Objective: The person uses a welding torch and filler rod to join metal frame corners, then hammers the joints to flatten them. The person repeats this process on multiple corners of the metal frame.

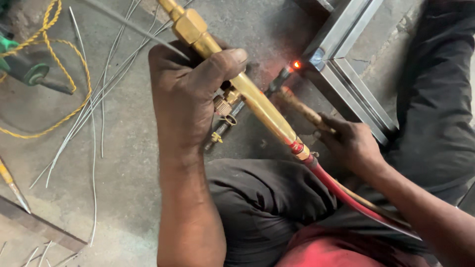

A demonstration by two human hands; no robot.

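My left hand (190, 96) is closed around the valve end of a brass gas torch (260, 106), thumb lying over its body. A red hose (346, 193) runs from the torch back across my lap. My right hand (352, 144) grips a brown rusty rod (302, 110) that points up and left. The rod's far end lies close to a small orange glowing spot (296, 65) at the mitred corner of a grey steel frame (346, 79). The torch's dark tip (279, 79) reaches toward that same spot.
Thin steel wires (94, 99) lie scattered on the concrete floor at left. A yellow cord (49, 59) loops around a green power tool (20, 66). A pointed tool (12, 185) and a flat metal bar (42, 225) lie at the lower left.
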